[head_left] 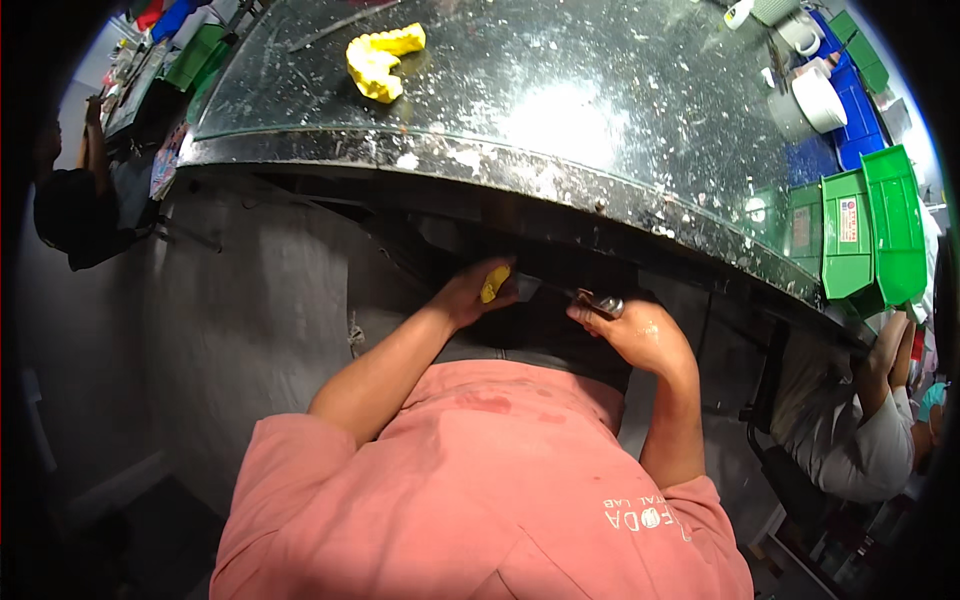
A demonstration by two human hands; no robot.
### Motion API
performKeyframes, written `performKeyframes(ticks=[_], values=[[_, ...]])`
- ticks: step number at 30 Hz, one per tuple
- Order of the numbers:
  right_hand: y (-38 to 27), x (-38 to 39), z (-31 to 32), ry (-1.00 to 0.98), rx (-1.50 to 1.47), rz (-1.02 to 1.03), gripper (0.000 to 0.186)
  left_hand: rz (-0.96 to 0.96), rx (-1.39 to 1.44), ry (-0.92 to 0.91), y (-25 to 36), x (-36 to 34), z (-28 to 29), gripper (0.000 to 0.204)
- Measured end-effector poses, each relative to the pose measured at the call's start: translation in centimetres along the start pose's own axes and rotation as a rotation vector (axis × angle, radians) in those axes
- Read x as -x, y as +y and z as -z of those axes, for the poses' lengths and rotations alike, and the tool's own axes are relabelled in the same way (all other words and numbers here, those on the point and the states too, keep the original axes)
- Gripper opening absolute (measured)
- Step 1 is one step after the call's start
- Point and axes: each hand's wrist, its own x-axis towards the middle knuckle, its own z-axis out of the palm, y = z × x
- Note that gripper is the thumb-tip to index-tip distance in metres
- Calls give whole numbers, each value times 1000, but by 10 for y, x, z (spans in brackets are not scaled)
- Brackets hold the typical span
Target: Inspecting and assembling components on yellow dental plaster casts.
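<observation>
Below the table's front edge, my left hand point(477, 293) is closed around a small yellow plaster piece point(495, 284), much of it hidden by the fingers. To its right, my right hand point(635, 327) grips a slim tool with a shiny metal end point(610, 306). The tool's far part points toward the left hand and fades into shadow, so its kind and whether it touches the piece cannot be made out. On the tabletop beyond lies a yellow horseshoe-shaped dental cast point(378, 72). A thin flat metal tool point(343, 25) rests behind it.
The glass-topped table point(460, 110), speckled with white, has its edge just beyond my hands. Green bins point(848, 235), a blue bin point(850, 95) and a white bowl point(819, 100) stand at its right. One person point(80, 215) is at far left, another point(850, 440) at far right.
</observation>
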Motion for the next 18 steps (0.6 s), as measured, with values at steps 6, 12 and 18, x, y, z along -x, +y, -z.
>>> performKeyframes(ticks=[6,12,18], values=[[41,-10,-13,19,-56,223,48,-592,-394,-109,77,159,-28,23],[42,-24,-31,27,-62,258,52,-1404,-1040,498,234,210,-67,25],[53,-29,-44,97,-98,305,52,-1090,-1306,526,334,160,-16,29]])
